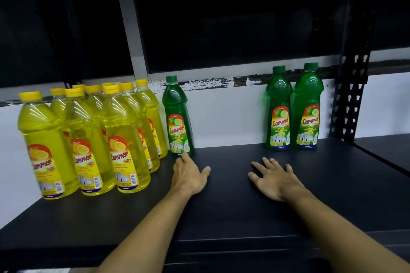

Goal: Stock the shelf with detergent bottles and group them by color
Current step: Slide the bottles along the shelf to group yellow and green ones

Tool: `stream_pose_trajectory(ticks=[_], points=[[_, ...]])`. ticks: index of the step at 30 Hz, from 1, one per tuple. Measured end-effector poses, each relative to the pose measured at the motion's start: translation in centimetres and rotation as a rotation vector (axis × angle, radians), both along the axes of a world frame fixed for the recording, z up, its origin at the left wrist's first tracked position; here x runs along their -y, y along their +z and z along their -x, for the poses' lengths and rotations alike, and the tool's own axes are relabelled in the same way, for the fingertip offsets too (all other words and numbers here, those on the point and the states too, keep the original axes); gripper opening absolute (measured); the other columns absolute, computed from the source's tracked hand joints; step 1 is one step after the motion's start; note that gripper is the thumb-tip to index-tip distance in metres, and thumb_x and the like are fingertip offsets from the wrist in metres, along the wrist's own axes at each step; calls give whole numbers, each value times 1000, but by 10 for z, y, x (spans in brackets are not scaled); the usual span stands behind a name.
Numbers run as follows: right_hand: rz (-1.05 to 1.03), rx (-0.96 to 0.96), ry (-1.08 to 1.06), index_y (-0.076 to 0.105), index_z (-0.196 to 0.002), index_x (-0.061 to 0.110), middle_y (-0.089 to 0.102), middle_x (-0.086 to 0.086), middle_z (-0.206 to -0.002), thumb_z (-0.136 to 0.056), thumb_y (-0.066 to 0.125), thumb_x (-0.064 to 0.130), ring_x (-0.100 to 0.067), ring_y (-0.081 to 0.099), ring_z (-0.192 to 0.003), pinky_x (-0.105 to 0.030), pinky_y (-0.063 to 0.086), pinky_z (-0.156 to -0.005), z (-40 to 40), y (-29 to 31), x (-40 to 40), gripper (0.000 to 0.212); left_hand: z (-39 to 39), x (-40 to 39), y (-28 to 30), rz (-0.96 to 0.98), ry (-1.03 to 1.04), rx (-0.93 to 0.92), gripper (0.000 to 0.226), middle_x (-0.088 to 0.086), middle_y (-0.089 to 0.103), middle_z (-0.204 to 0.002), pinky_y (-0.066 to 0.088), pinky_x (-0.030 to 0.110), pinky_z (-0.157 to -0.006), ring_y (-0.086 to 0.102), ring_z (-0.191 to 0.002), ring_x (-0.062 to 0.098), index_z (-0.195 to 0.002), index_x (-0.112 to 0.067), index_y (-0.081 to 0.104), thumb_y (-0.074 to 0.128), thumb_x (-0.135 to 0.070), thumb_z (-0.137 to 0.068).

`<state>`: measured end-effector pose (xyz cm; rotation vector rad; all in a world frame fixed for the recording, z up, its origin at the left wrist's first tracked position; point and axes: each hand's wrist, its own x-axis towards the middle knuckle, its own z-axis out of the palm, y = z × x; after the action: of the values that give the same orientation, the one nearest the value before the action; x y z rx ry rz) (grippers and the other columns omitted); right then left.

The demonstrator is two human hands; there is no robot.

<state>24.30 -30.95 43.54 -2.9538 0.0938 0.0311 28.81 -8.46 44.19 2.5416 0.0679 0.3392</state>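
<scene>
Several yellow detergent bottles [93,137] stand grouped at the left of the black shelf [221,206]. One green bottle [178,117] stands upright just right of them, against the back wall. Two more green bottles [292,108] stand side by side at the back right. My left hand [190,175] is open over the shelf, its fingertips at the base of the lone green bottle. My right hand [273,177] is open with fingers spread, in front of the two green bottles and apart from them.
A black perforated upright post [350,99] rises right of the green pair. A white back wall [226,117] runs behind the bottles. The upper shelf space [221,17] is dark.
</scene>
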Motion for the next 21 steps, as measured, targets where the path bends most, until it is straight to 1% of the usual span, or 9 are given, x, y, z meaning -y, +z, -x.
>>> stream_pose_trajectory(ticks=[3,5,10,13,14,15,17,19,21], points=[[0,10,-1,11,-154,32,-1,-1,-163,-98,16,58,-19,-7,-149,-50,-4,-118,2,1,0,62,22,-2,-2,-158,-163,-82,84,8,18,-161,14,42,-120,19,-147,24,-154,-9,11,48,-56,-95],[-10,19,-3,14,-154,31,2,-2,-163,-98,17,58,-19,-5,-149,-50,-3,-118,3,2,-1,62,33,-5,-4,-236,-221,-131,79,5,12,-163,6,44,-122,10,-150,20,-156,-12,8,38,-57,-98],[-47,79,-12,24,-153,26,12,-3,-162,-98,24,56,-20,4,-149,-49,1,-119,9,4,-2,63,44,-7,-6,-334,-264,-178,70,1,5,-164,0,42,-122,-1,-151,17,-157,-19,7,23,-56,-100],[-91,112,-25,34,-149,23,22,-3,-159,-97,34,55,-20,13,-148,-47,4,-119,10,6,-1,61,42,-3,-5,-383,-262,-207,69,1,1,-165,-1,44,-122,-5,-151,17,-157,-20,9,18,-57,-100],[-138,119,-29,39,-146,23,28,-2,-157,-96,39,54,-20,20,-146,-46,8,-120,8,8,-1,59,41,-4,-5,-395,-253,-208,69,1,0,-165,-2,44,-121,-6,-151,17,-157,-20,9,17,-57,-100],[-215,129,-47,45,-143,23,37,-1,-153,-95,45,53,-20,29,-142,-44,15,-119,6,9,2,57,42,-4,-4,-402,-247,-209,69,1,0,-165,-2,44,-121,-6,-151,16,-157,-21,9,16,-57,-100],[-386,176,-118,53,-135,22,53,0,-139,-92,56,48,-21,48,-129,-39,35,-111,-1,14,12,51,42,-3,-5,-403,-249,-208,69,0,0,-165,-1,44,-121,-6,-150,16,-157,-21,10,16,-57,-100],[-444,274,-215,51,-135,19,54,-3,-135,-91,59,43,-23,53,-122,-39,43,-103,-9,22,22,51,42,-3,-6,-402,-248,-202,69,0,0,-165,-1,44,-121,-5,-150,16,-157,-21,10,16,-57,-100],[-403,376,-326,45,-138,15,49,-8,-135,-92,58,39,-28,51,-120,-40,45,-99,-19,34,30,53,41,-3,-7,-393,-248,-192,69,0,1,-165,-1,44,-121,-5,-151,16,-157,-21,11,17,-57,-100]])
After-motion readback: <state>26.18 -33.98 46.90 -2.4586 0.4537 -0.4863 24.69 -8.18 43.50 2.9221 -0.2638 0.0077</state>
